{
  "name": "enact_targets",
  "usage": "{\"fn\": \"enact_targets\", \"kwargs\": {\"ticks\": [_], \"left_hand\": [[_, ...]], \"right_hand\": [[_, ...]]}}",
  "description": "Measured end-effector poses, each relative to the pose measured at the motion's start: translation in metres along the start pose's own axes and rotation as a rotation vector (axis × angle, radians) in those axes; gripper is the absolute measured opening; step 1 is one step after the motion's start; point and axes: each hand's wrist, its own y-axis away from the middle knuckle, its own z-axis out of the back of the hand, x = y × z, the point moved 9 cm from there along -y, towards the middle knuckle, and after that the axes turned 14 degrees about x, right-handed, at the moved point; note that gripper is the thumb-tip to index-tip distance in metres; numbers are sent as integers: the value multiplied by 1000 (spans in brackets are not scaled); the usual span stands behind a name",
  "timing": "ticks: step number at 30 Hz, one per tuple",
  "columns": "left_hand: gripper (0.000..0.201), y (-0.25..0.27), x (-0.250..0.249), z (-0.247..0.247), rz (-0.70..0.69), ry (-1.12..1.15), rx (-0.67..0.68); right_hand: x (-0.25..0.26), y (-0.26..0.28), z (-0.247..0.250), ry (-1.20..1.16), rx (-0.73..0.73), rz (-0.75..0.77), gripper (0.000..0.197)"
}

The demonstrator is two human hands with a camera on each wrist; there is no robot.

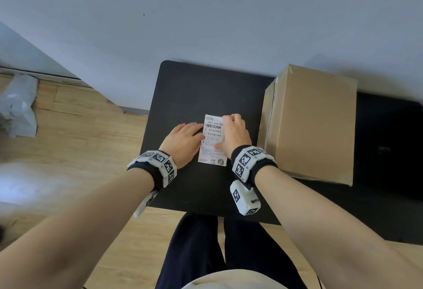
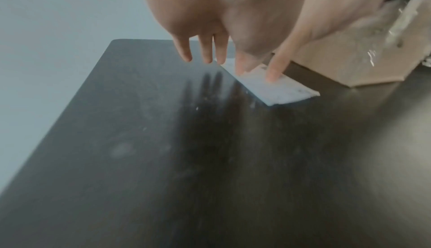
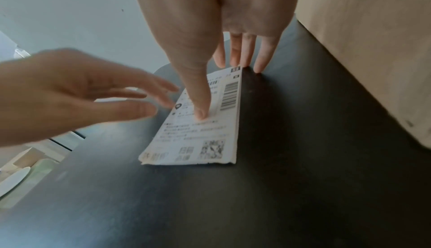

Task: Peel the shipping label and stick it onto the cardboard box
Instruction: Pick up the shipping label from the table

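The white shipping label (image 1: 212, 140) lies flat, print up, on the black table (image 1: 183, 87). My right hand (image 1: 231, 128) is over its right side: in the right wrist view the thumb (image 3: 200, 113) presses on the label (image 3: 198, 141) while the straight fingers reach down at its far right corner. My left hand (image 1: 190, 133) is at the label's left edge with fingers straight; in the left wrist view its thumb (image 2: 271, 76) rests on the label (image 2: 286, 93). The brown cardboard box (image 1: 313, 124) stands closed just right of the hands, also seen as the box (image 3: 373, 58) and box (image 2: 338, 67).
The table backs onto a pale wall (image 1: 206, 14). A grey plastic bag (image 1: 18, 105) lies on the wooden floor at far left. My legs (image 1: 206, 254) are at the table's near edge. A dark surface (image 1: 389, 140) extends right of the box.
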Motion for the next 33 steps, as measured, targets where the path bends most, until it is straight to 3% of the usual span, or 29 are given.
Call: {"fn": "enact_targets", "kwargs": {"ticks": [3,10,19,24,27,29,33], "left_hand": [[42,-17,3,22,93,119,-81],[50,-48,15,21,269,220,26],[35,-62,14,19,310,236,127],[34,-62,15,22,288,373,159],[22,-56,19,21,294,425,166],[16,-49,19,27,277,445,143],[10,-28,23,50,247,466,66]], "right_hand": [[0,0,-1,39,18,17,75],[3,3,-6,110,34,38,78],[3,6,-6,89,50,45,83],[4,5,-7,93,67,40,90],[5,6,-7,82,92,40,90],[8,8,-6,62,84,44,79],[23,19,15,-10,-23,103,27]]}}
